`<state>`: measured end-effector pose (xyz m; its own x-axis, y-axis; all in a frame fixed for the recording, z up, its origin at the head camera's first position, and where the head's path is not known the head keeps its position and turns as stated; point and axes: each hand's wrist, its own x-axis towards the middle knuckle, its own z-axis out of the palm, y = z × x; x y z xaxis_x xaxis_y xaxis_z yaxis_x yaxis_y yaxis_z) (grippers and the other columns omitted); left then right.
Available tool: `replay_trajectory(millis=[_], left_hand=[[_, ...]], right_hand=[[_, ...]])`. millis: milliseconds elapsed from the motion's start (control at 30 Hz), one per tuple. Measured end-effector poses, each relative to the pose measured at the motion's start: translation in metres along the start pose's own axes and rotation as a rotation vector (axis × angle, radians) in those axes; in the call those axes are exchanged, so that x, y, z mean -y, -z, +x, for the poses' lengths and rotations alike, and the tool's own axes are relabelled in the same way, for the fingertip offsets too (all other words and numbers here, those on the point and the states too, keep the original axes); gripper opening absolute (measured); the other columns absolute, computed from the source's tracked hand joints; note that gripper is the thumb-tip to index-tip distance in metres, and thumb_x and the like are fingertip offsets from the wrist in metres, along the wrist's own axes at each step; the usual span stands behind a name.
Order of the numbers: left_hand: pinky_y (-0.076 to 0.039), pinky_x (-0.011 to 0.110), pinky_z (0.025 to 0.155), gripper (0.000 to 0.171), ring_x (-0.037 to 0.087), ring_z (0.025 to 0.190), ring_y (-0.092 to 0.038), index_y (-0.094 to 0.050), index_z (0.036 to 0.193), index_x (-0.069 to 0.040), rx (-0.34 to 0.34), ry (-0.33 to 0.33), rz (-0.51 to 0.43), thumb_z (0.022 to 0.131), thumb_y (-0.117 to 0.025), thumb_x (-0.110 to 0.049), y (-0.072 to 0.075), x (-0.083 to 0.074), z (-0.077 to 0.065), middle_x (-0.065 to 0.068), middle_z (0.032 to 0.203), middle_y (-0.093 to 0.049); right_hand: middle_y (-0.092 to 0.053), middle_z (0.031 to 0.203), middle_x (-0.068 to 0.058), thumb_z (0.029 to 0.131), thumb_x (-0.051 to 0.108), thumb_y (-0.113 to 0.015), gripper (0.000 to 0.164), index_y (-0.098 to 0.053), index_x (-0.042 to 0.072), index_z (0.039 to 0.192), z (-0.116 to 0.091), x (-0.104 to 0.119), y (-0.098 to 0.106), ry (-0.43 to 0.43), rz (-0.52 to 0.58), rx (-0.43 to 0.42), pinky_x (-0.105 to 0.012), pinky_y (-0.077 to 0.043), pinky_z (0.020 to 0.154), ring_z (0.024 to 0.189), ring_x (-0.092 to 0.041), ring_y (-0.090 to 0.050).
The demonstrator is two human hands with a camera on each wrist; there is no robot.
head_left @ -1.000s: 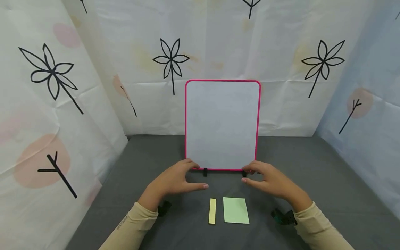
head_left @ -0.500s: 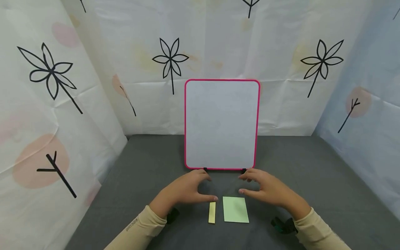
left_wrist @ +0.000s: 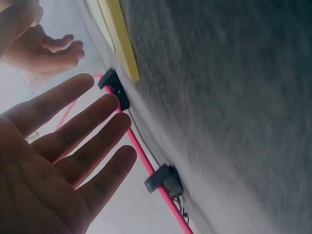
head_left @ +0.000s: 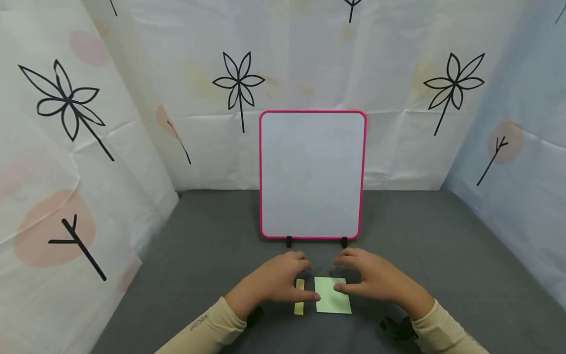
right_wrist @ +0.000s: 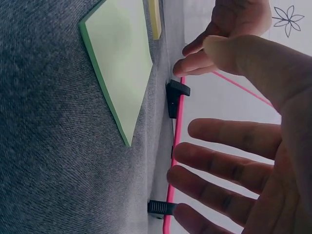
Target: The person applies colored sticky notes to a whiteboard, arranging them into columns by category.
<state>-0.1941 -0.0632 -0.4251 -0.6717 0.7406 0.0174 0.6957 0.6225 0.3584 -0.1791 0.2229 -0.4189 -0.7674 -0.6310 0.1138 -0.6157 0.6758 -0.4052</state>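
Observation:
In the head view my left hand [head_left: 279, 279] hovers over the narrow yellow sticky-note pad [head_left: 299, 309], fingers spread and holding nothing; it hides the pad's middle. My right hand [head_left: 377, 278] hangs at the far right of the square green sticky-note pad [head_left: 333, 304], its thumb in front of that pad's upper edge. The right wrist view shows the green pad [right_wrist: 119, 63] lying flat as a thin stack, with my fingers apart from it. Behind both hands, a whiteboard [head_left: 312, 174] with a pink frame stands upright.
Two black clip feet [head_left: 289, 241] hold the whiteboard's lower edge. Dark grey cloth [head_left: 212, 221] covers the table. White sheets [head_left: 309, 54] with printed flowers enclose the back and both sides.
Both hands have come away from the whiteboard's lower corners, back toward the person and closer together, and are now above the two sticky-note pads. The board and pads stay in place.

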Motion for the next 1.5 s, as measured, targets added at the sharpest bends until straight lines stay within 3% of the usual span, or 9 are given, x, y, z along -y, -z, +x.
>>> replay_trajectory(millis=[267,467,700,900,1167,1500], left_hand=[[-0.057,0.022,0.088,0.06,0.008,0.108,-0.065,-0.074,0.128,-0.013,0.004,-0.045,0.029,0.092,-0.076,-0.061,-0.009,-0.009,0.004,-0.002,0.124,-0.069],[-0.055,0.019,0.084,0.056,0.006,0.103,-0.064,-0.075,0.127,-0.013,0.018,-0.075,0.032,0.094,-0.075,-0.058,-0.01,-0.014,0.008,-0.002,0.122,-0.069],[-0.053,0.019,0.082,0.056,0.006,0.099,-0.061,-0.075,0.127,-0.014,0.038,-0.089,0.062,0.093,-0.077,-0.058,-0.011,-0.016,0.01,-0.003,0.117,-0.068],[-0.048,0.018,0.075,0.06,0.004,0.092,-0.053,-0.075,0.127,-0.017,0.064,-0.072,0.073,0.088,-0.08,-0.063,-0.013,-0.018,0.012,-0.005,0.115,-0.066],[-0.05,0.019,0.077,0.064,0.004,0.095,-0.052,-0.074,0.128,-0.019,0.104,-0.033,0.079,0.085,-0.08,-0.067,-0.014,-0.02,0.013,-0.007,0.118,-0.063],[-0.044,0.018,0.07,0.057,0.004,0.085,-0.046,-0.075,0.12,-0.021,0.108,-0.043,0.15,0.084,-0.083,-0.064,-0.015,-0.021,0.016,-0.008,0.107,-0.06]], right_hand=[[-0.067,0.121,0.003,0.093,0.058,-0.077,0.058,-0.074,0.012,0.129,-0.003,0.002,-0.004,0.035,-0.007,0.038,-0.034,-0.058,0.081,0.103,-0.013,-0.068],[-0.066,0.121,0.005,0.089,0.057,-0.082,0.06,-0.074,0.014,0.13,-0.002,0.002,-0.006,0.017,-0.002,0.106,-0.032,-0.057,0.08,0.103,-0.01,-0.066],[-0.065,0.121,0.006,0.085,0.053,-0.087,0.06,-0.074,0.016,0.131,-0.003,0.003,-0.007,-0.006,0.019,0.129,-0.03,-0.056,0.08,0.101,-0.007,-0.064],[-0.063,0.117,0.009,0.082,0.057,-0.087,0.065,-0.073,0.019,0.133,-0.003,0.003,-0.008,-0.024,0.035,0.153,-0.029,-0.055,0.08,0.098,-0.004,-0.061],[-0.061,0.117,0.009,0.083,0.055,-0.088,0.063,-0.073,0.019,0.131,-0.002,0.001,-0.01,-0.02,0.046,0.16,-0.027,-0.054,0.078,0.095,-0.002,-0.058],[-0.061,0.115,0.007,0.082,0.054,-0.089,0.063,-0.074,0.015,0.129,-0.003,0.001,-0.01,0.018,0.054,0.139,-0.025,-0.054,0.079,0.096,-0.003,-0.057]])
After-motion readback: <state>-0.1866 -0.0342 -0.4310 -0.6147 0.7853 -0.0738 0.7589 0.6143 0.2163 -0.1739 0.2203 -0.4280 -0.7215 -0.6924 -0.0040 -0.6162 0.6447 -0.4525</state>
